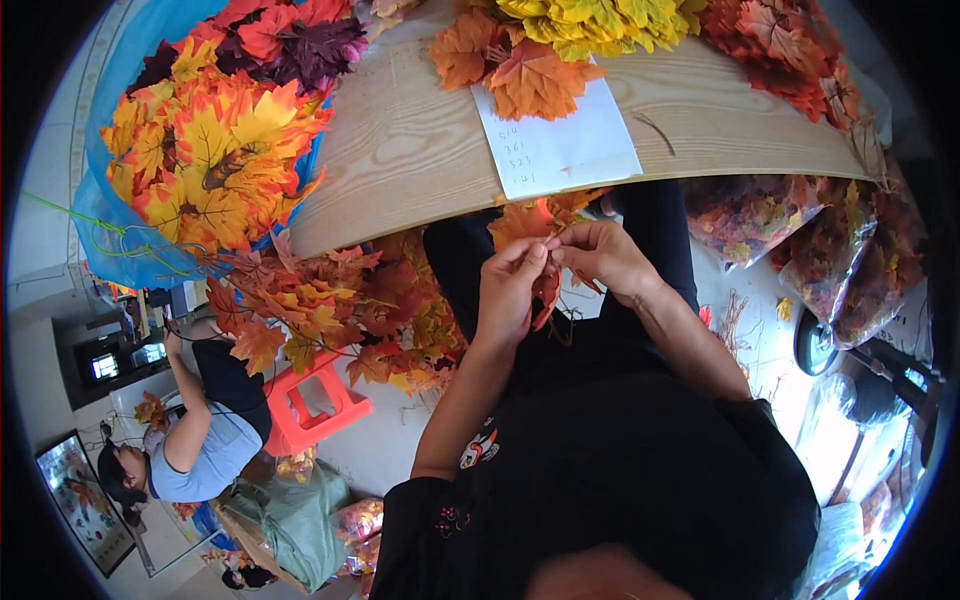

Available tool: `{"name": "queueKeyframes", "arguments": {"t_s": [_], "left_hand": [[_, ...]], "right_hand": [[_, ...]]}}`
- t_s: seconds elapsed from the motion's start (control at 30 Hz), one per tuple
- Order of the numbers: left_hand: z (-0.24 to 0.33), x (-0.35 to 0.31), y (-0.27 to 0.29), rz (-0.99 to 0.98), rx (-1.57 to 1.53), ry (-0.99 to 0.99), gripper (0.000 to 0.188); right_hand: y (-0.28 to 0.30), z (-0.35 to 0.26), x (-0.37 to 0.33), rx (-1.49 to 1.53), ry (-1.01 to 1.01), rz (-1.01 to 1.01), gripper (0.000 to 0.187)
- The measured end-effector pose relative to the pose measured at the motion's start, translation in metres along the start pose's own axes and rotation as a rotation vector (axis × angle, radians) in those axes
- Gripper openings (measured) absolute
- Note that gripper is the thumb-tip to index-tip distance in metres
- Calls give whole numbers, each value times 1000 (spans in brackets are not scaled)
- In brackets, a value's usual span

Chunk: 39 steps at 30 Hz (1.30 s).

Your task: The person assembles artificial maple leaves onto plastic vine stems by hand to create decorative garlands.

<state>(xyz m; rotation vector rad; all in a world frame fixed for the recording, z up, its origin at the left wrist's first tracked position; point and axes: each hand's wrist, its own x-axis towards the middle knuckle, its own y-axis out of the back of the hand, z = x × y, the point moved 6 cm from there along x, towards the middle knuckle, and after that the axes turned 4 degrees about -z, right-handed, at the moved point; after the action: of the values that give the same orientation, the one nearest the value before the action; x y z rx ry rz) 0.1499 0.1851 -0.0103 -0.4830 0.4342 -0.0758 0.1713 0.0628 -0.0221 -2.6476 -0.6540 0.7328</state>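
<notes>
Over my lap, just off the near edge of the table, my left hand (513,287) and my right hand (606,258) meet fingertip to fingertip. Both are closed in a pinch on a spray of orange-red artificial maple leaves (520,221). Leaves stick out beyond my fingers, and a red one hangs below my left hand. The exact spot they pinch, perhaps a thin stem, is too small to make out. On the table (400,130) beyond lie a white paper sheet (565,140) with handwriting and some orange maple leaves (540,78) overlapping it.
A blue bag (100,190) of yellow-orange leaves stands at the left. Yellow leaves (600,22) and red leaves (780,45) lie at the back. Leaf garlands (340,310) hang left of my legs. Filled clear bags (750,215) sit right. A co-worker (200,440) sits left near a red stool (310,405).
</notes>
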Motion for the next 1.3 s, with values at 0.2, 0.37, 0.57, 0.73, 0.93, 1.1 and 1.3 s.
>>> {"name": "queueKeyframes", "arguments": {"t_s": [0.2, 0.37, 0.57, 0.73, 0.93, 1.1, 1.3], "left_hand": [[1, -3, -3, -31, -112, 0, 18], [7, -4, -5, 16, -128, 32, 18], [1, -6, -1, 106, 49, -39, 20], [3, -10, -2, -4, 157, -56, 22], [11, -10, -13, 30, 41, -33, 24], [-7, -3, 2, 160, -68, -10, 23], [-24, 0, 5, -71, 187, 37, 10]], "right_hand": [[-3, -14, -2, -3, 0, -85, 16], [-9, -34, -2, -383, 295, -3, 12], [-12, -23, -6, -391, 195, -40, 16], [-10, -15, -9, -115, -85, -135, 15], [-7, -18, 0, -213, 163, -28, 15], [-9, -21, 2, -450, 225, 122, 9], [-6, -52, -10, -1118, 582, 303, 6]]}}
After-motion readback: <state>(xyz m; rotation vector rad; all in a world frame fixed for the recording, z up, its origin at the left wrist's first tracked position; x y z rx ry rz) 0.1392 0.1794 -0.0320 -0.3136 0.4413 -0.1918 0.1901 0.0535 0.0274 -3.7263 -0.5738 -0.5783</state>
